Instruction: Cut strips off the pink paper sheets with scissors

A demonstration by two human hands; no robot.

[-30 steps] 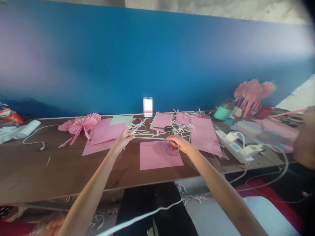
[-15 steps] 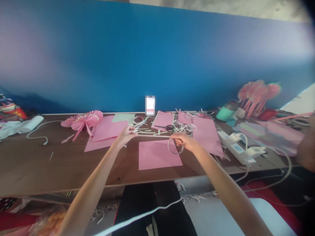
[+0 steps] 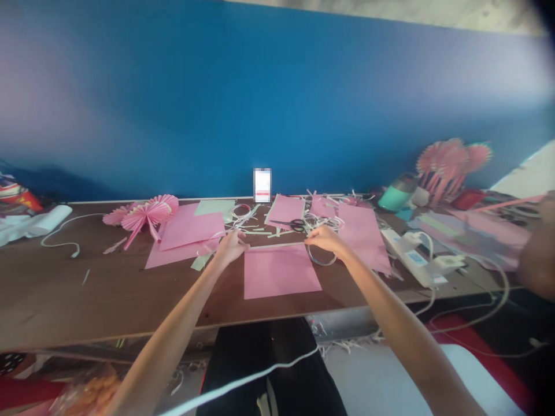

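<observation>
A pink paper sheet [image 3: 281, 274] lies flat on the brown table in front of me. Along its far edge runs a thin pale strip of tape [image 3: 277, 246], stretched between my hands. At the sheet's far left corner, my left hand [image 3: 233, 246] is closed, its fingers pinching the strip's end. Near the far right corner, my right hand [image 3: 326, 240] is closed on the roll of tape [image 3: 321, 263], a thin ring hanging below the fingers. Black scissors [image 3: 297, 225] rest on another pink sheet [image 3: 286, 209] beyond my hands.
Pink paper fans [image 3: 150, 214] and stacked pink sheets [image 3: 191, 231] lie left. Paper scraps [image 3: 323, 223] are strewn behind. Rightward are a white power strip [image 3: 411, 257] with cables, a green bottle [image 3: 396, 193], more fans [image 3: 451, 162] and part of another person [image 3: 537, 248].
Both hands have come lower and toward me, bringing the strip of tape down to the pink sheet's far edge. The tape roll has shifted right with my right hand.
</observation>
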